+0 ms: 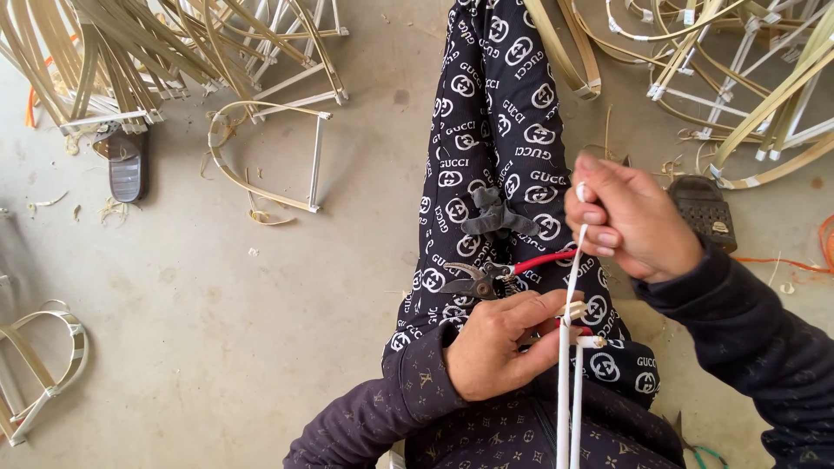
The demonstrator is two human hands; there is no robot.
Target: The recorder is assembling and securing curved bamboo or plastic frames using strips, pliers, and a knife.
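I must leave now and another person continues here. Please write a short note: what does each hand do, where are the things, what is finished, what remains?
Left hand: grips the white sticks at their joint, over the lap.
Right hand: pulls a thin white strip up from that joint, pinched in the fingers.
Pruning shears with red handles lie on the thigh.
Done: bent frames lie on the floor, one at, piles at the top corners.
Left: the binding at this joint looks unfinished; the strip is loose, not cut.
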